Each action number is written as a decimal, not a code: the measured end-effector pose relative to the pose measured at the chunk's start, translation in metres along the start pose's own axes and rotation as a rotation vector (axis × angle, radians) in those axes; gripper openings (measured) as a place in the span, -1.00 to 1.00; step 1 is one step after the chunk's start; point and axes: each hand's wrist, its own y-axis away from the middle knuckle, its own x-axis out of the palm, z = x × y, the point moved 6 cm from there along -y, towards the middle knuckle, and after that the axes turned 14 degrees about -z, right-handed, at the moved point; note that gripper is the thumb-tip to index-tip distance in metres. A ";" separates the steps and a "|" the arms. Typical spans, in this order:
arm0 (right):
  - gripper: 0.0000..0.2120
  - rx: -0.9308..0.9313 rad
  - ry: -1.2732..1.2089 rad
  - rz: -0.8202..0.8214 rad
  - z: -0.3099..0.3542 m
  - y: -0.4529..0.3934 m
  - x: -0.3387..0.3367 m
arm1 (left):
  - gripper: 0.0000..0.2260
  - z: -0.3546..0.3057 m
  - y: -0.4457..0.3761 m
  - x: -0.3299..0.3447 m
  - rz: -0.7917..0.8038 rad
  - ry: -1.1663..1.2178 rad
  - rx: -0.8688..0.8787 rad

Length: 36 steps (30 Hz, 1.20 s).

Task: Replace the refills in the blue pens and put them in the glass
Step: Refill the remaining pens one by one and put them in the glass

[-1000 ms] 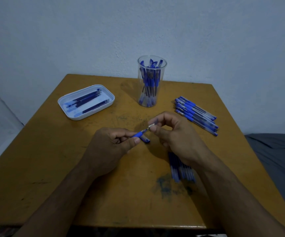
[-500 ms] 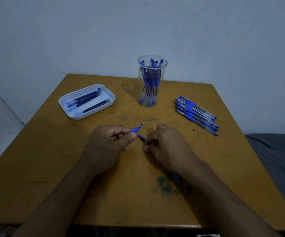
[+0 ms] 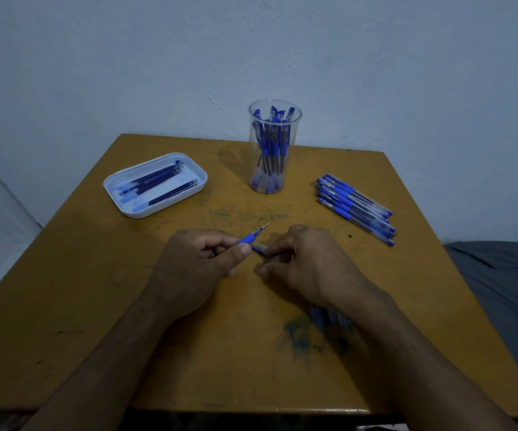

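From the head camera, the left hand [image 3: 195, 269] curls its fingers and thumb round a blue pen [image 3: 251, 237], whose metal tip sticks out past the thumb and points up and away, toward the glass [image 3: 275, 147]. Just beside it, the right hand [image 3: 307, 262] pinches a small dark piece [image 3: 259, 250] with curled fingers, close under the pen's grip. The glass, holding many blue pens, stands well beyond both hands on the wooden table [image 3: 96, 306]. A white tray [image 3: 155, 185] with refills lies beyond the left hand; a row of pens [image 3: 355, 205] lies beyond the right hand. More pens [image 3: 329, 317] show blurred under the right wrist. No writing is readable.
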 end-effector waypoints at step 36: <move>-0.88 0.493 -0.182 -0.346 -0.092 0.014 -0.049 | -0.89 0.008 -0.002 0.002 0.023 -0.090 -0.056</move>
